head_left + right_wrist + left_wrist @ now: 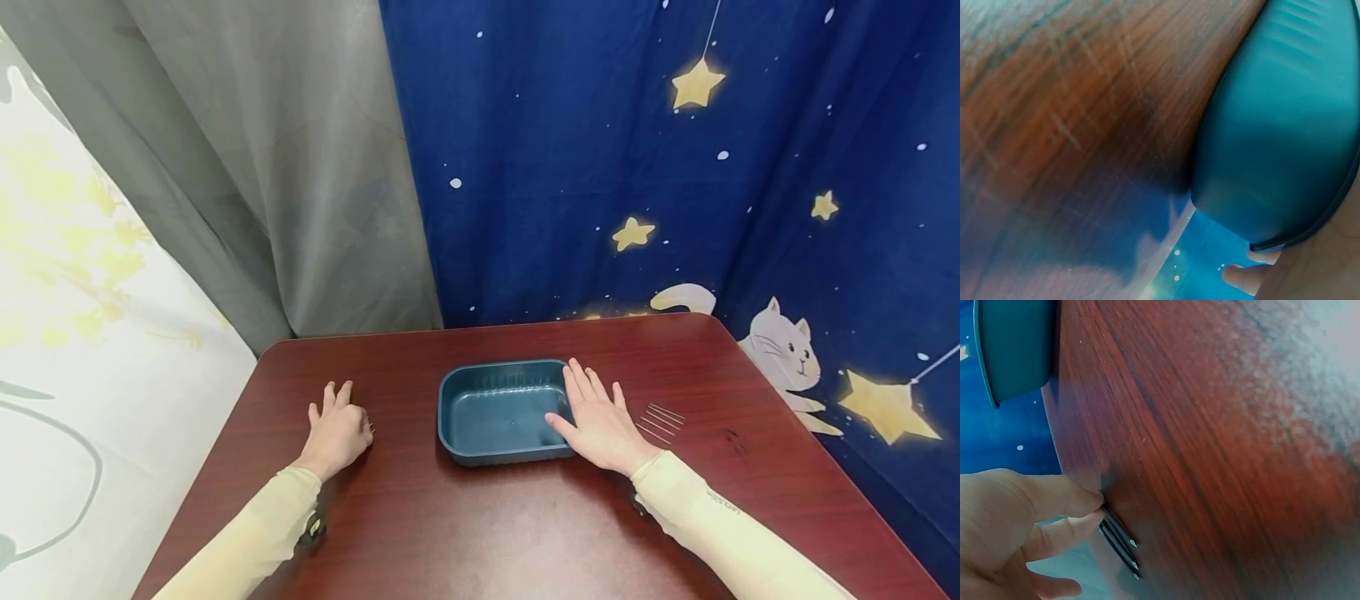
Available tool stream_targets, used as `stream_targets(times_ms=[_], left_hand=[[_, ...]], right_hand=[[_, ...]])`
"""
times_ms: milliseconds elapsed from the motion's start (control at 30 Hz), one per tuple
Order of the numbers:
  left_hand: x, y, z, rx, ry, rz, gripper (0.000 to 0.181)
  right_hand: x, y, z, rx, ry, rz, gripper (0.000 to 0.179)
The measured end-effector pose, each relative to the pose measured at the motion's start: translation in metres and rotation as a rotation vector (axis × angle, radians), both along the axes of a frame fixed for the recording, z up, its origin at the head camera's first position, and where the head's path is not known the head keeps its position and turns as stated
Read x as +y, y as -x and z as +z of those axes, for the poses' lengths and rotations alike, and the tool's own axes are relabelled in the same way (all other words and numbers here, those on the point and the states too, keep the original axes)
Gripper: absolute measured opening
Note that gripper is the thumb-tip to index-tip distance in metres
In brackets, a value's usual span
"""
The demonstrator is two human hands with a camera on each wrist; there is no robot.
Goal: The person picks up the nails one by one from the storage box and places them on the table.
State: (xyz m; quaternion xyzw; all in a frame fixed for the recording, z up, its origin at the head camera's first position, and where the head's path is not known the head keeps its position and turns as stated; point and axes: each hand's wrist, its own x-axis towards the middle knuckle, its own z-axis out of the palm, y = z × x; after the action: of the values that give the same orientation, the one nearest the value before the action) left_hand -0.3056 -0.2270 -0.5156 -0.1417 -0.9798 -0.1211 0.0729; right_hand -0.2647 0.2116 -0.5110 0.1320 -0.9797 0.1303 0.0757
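Note:
On the left of the table, my left hand (pixel 337 437) pinches several thin nails (pixel 1119 540) between thumb and fingertips. In the left wrist view they look dark, with pointed shiny tips angled down toward the wood. A teal rectangular plastic box (pixel 506 454) sits mid-table, with nothing visible inside. Across its right rim rests my right hand (pixel 603 429), fingers straight and spread, thumb over the inside. The right wrist view shows the box's outer wall (pixel 1279 125) close by, the hand at its rim mostly cut off.
Right of the right hand lie several thin nails (pixel 660 421), roughly side by side. Farther right is a small dark patch (pixel 735 440), too unclear to identify. The reddish-brown table (pixel 517 533) ends at the back near grey (pixel 337 167) and blue star-patterned curtains (pixel 555 167).

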Motion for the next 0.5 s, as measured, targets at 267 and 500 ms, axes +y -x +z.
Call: stream_targets(times_ms=[267,500], left_hand=[[0.003,-0.004,0.013,0.018,-0.085,-0.002,0.027],[0.026,-0.016,0.036,0.094,-0.162,-0.028,0.022]], right_hand=[[-0.001,-0.003,0.001,-0.010,0.018,-0.004,0.091],[0.002,-0.003,0.002,-0.020,0.007,-0.009,0.093]])
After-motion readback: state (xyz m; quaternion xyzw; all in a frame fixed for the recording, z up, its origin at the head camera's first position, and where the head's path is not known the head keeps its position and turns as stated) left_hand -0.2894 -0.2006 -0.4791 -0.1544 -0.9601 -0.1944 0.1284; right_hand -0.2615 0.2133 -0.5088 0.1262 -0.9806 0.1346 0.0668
